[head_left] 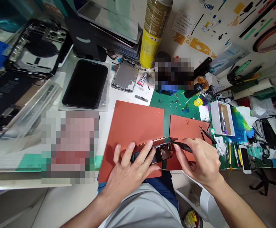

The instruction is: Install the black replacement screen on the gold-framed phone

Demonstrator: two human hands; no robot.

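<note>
An opened phone [166, 151] lies over the right edge of the larger red-brown mat [138, 118], its inner parts showing at the right end. Its thin panel [160, 141] is tilted up along the far side. My left hand [134, 166] rests across the phone with the fingers spread, fingertips on the panel and the body. Dark tweezers [184, 146] are pinched in my right hand [199, 160], their tip at the panel's right corner. A smaller red-brown mat [187, 125] lies beneath them.
A black phone [85, 84] lies on a clear tray at the left. Behind the mats stand a yellow spray can [152, 34] and a glue tube [142, 79]. On the right are a white box [228, 118], screwdrivers and a white phone [244, 159].
</note>
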